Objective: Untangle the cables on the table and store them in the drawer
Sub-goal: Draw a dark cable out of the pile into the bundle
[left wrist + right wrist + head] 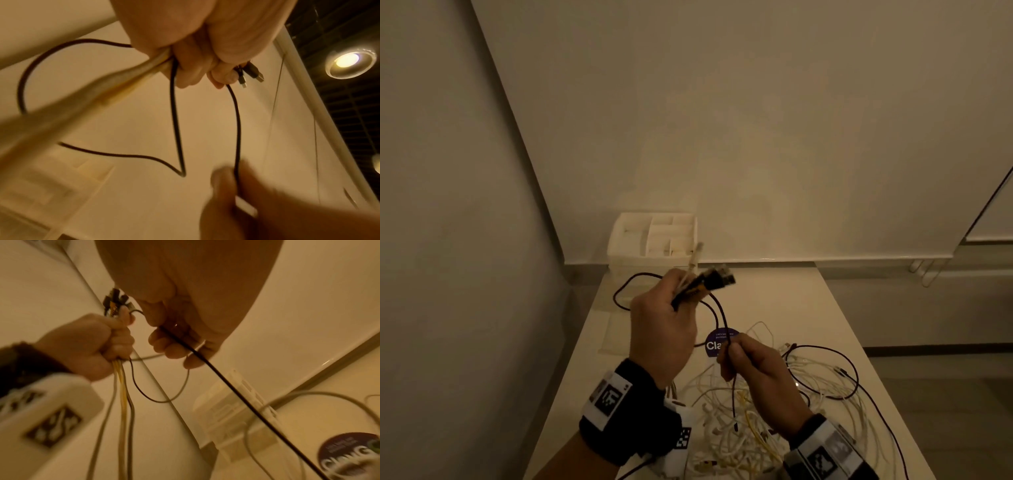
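My left hand [664,322] is raised above the table and grips a bundle of cable ends [709,282], black, white and yellow, with their plugs [252,73] sticking out past the fingers. My right hand [753,366] pinches a black cable [723,318] that runs up to the left hand; in the right wrist view the same black cable [226,381] passes between thumb and fingers [164,344]. A tangle of white and yellow cables [743,425] lies on the white table [791,301] beneath both hands. The white drawer organiser [654,236] stands at the table's far end.
A round purple sticker [717,342] lies on the table between my hands. A long dark cable [856,377] loops across the right side of the pile. Walls close in on the left and behind the table.
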{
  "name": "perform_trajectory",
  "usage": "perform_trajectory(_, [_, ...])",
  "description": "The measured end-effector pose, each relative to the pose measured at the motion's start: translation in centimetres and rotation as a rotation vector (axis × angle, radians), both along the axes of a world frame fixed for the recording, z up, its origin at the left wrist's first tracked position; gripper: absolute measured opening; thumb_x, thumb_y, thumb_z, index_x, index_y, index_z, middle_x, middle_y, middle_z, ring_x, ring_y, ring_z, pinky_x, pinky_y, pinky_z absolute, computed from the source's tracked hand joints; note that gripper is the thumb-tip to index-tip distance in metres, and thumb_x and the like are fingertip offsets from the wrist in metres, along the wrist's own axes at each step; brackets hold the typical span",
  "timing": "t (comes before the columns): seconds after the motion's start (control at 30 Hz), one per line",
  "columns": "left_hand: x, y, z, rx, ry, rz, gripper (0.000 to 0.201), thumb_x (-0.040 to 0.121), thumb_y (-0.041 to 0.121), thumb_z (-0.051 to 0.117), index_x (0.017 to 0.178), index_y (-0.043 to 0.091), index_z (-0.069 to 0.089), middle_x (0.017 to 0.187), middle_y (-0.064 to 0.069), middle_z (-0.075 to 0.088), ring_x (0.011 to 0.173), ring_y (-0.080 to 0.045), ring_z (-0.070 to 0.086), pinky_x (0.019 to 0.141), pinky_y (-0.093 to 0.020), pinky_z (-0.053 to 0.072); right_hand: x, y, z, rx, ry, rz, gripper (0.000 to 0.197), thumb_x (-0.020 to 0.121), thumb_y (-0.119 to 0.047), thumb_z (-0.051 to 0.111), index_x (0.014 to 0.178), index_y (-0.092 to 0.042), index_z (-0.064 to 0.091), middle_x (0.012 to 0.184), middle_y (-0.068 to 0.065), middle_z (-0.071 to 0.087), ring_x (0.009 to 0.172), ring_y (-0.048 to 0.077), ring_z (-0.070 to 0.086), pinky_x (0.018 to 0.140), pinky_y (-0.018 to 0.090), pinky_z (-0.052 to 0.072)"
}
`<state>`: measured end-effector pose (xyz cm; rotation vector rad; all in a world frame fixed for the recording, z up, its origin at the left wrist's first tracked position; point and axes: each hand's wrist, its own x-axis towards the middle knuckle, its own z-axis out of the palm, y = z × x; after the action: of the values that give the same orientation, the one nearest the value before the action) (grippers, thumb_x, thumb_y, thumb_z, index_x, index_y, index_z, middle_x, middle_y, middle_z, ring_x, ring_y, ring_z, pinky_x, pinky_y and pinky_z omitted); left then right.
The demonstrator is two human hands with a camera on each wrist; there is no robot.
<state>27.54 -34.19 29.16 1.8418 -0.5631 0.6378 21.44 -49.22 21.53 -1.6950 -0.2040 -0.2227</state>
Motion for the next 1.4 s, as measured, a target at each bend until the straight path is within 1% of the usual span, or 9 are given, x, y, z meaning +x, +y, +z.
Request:
perform_trajectory(0.13, [0.9, 1.8, 1.1, -0.064, -0.01, 0.139, 0.009, 0.087, 0.006, 0.068, 0.083, 0.014, 0.065, 0.058, 0.016, 0.052, 0.059, 0.004, 0.053, 0.05, -0.007, 0.037, -0.9, 0.1, -2.7, -0.057, 0.06, -0.06, 0.033, 0.096, -0.037, 0.045, 0.072, -0.019, 0.059, 0.059, -0.001, 0.049, 0.057, 0.009, 0.044, 0.059, 0.025, 0.039])
perform_trajectory(0.43, [0.2, 3.4, 0.8, -0.136, 0.064, 0.134, 0.013, 0.088, 0.014, 0.065, 0.078, 0.018, 0.057, 0.058, 0.015, 0.052, 0.058, 0.006, 0.048, 0.055, -0.005, 0.036, 0.1, 1.0, -4.7, 0.073, 0.176, -0.171, 0.044, 0.091, -0.04, 0.058, 0.065, -0.005, 0.057, 0.057, 0.0, 0.048, 0.057, 0.014, 0.045, 0.06, 0.032, 0.04])
perform_trajectory(0.6, [-0.4, 4.2, 0.1, -0.104, 0.056, 0.111, 0.004, 0.088, 0.011, 0.065, 0.086, 0.013, 0.063, 0.067, 0.023, 0.061, 0.067, 0.01, 0.054, 0.06, -0.004, 0.04, 2.9, 0.1, -5.0, 0.207, 0.154, -0.278, 0.02, 0.09, -0.021, 0.059, 0.074, -0.014, 0.069, 0.072, 0.005, 0.063, 0.073, 0.021, 0.057, 0.075, 0.043, 0.05])
perform_trajectory(0.73, [-0.2, 5.3, -0.9, -0.097, 0.1, 0.109, 0.018, 0.089, 0.026, 0.06, 0.091, 0.008, 0.065, 0.067, 0.012, 0.059, 0.064, -0.005, 0.054, 0.057, -0.008, 0.039, 3.6, -0.1, -4.0, 0.328, 0.095, -0.294, 0.022, 0.094, -0.003, 0.053, 0.089, -0.012, 0.072, 0.081, 0.004, 0.072, 0.082, 0.017, 0.065, 0.081, 0.035, 0.05])
perform_trajectory(0.93, [-0.3, 6.3, -1.9, -0.07, 0.197, 0.12, 0.006, 0.089, 0.027, 0.061, 0.087, 0.021, 0.06, 0.066, 0.005, 0.06, 0.065, -0.02, 0.052, 0.054, -0.018, 0.039, 4.6, 0.2, -2.3, 0.647, 0.103, -0.272, 0.022, 0.079, -0.024, 0.061, 0.092, -0.006, 0.063, 0.08, 0.004, 0.068, 0.087, 0.028, 0.06, 0.086, 0.041, 0.047])
perform_trajectory(1.0, [-0.2, 6.7, -2.0, -0.068, 0.214, 0.129, 0.011, 0.09, 0.028, 0.061, 0.09, 0.017, 0.062, 0.068, 0.002, 0.061, 0.065, -0.019, 0.052, 0.055, -0.02, 0.04, 4.4, 0.0, -1.5, 0.695, 0.119, -0.242, 0.03, 0.072, -0.028, 0.066, 0.094, -0.007, 0.065, 0.08, 0.0, 0.068, 0.082, 0.024, 0.059, 0.08, 0.036, 0.049])
perform_trajectory(1.07, [0.0, 7.2, -2.1, -0.073, 0.22, 0.131, 0.017, 0.091, 0.027, 0.061, 0.093, 0.01, 0.064, 0.071, -0.004, 0.062, 0.067, -0.02, 0.053, 0.056, -0.022, 0.041, 4.4, -0.1, -1.2, 0.716, 0.142, -0.218, 0.023, 0.081, -0.021, 0.059, 0.098, -0.007, 0.065, 0.076, 0.001, 0.062, 0.077, 0.021, 0.057, 0.077, 0.036, 0.047])
perform_trajectory(1.27, [-0.2, 7.2, -2.1, -0.085, 0.19, 0.133, 0.022, 0.09, 0.025, 0.062, 0.089, 0.003, 0.064, 0.068, -0.005, 0.059, 0.069, -0.024, 0.051, 0.055, -0.016, 0.039, 4.2, 0.0, -2.4, 0.475, 0.175, -0.259, 0.023, 0.098, -0.014, 0.048, 0.103, -0.016, 0.07, 0.068, -0.003, 0.056, 0.073, 0.017, 0.05, 0.074, 0.049, 0.05])
perform_trajectory(1.4, [0.0, 7.0, -1.4, -0.168, 0.172, 0.161, 0.02, 0.09, 0.027, 0.06, 0.092, 0.008, 0.066, 0.07, 0.004, 0.061, 0.063, -0.007, 0.053, 0.057, -0.011, 0.039, 3.6, 0.1, -4.0, 0.065, 0.091, -0.247, 0.021, 0.098, -0.01, 0.049, 0.098, -0.02, 0.067, 0.07, -0.011, 0.06, 0.062, 0.009, 0.052, 0.061, 0.033, 0.051])
